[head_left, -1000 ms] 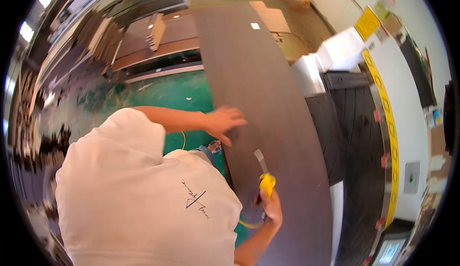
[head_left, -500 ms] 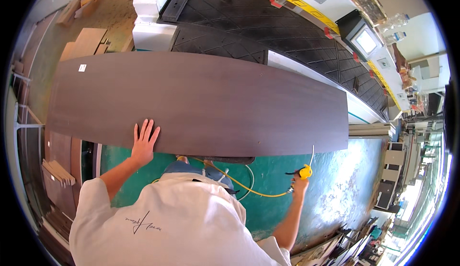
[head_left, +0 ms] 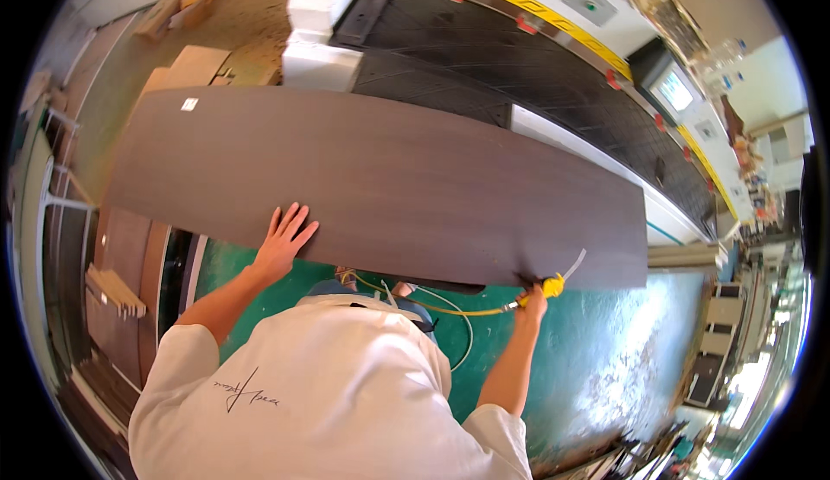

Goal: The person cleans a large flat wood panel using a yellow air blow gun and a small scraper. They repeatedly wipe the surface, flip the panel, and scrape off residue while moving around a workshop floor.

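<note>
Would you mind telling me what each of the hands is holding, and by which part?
The right hand grips a yellow air blow gun by its handle, nozzle at the dark brown panel. The left hand holds nothing; it rests flat, fingers spread, on the panel's near edge.

A black machine bed (head_left: 536, 65) with a yellow-striped edge (head_left: 553, 13) fills the background. White foam blocks (head_left: 322, 26) rest at its left end, pale boards (head_left: 194, 65) farther left, a monitor (head_left: 674, 91) at its right.

right hand's fingers (head_left: 529, 304) hidden around yellow air gun (head_left: 552, 286), hose (head_left: 432, 309) partly behind shirt
</note>
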Motion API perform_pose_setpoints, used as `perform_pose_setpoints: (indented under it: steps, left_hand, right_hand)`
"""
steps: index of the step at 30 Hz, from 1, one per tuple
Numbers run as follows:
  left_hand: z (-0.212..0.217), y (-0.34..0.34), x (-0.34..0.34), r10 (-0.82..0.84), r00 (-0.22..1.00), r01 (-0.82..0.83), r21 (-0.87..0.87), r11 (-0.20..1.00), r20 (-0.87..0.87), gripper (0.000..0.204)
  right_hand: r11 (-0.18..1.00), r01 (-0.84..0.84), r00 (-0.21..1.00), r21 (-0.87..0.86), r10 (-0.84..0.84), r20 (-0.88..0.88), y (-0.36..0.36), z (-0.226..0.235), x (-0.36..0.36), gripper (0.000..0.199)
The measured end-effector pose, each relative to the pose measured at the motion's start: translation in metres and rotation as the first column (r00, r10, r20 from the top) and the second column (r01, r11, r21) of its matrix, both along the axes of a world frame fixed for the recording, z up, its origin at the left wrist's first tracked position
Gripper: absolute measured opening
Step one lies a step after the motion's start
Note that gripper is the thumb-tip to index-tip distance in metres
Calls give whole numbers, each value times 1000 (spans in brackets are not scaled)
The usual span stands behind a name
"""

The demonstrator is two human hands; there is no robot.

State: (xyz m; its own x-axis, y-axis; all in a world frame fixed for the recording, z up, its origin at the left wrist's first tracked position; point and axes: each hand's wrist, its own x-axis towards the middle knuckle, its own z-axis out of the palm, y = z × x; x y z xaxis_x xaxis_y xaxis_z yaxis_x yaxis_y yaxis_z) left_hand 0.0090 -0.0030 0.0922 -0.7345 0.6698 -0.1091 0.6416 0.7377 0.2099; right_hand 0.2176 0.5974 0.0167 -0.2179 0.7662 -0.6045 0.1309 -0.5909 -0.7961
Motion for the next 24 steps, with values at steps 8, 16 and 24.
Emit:
perform_pose_setpoints:
  steps: [8,16,24]
  left_hand:
    - [255,-51,-45,-126,964,141,-51,989,235,78]
    - [362,-21,-192,309,949,-310,8,951,68,40]
    - [250,38,-373,355,882,-199,438,877,-309,40]
  right_hand:
    - [889,-17,999,457,-2,43,-41,221,35,27]
    - [98,-362,931,927,-7,365,61,361,-99,53]
    - [-35,-728,645,685,303,701,157,338,-239,50]
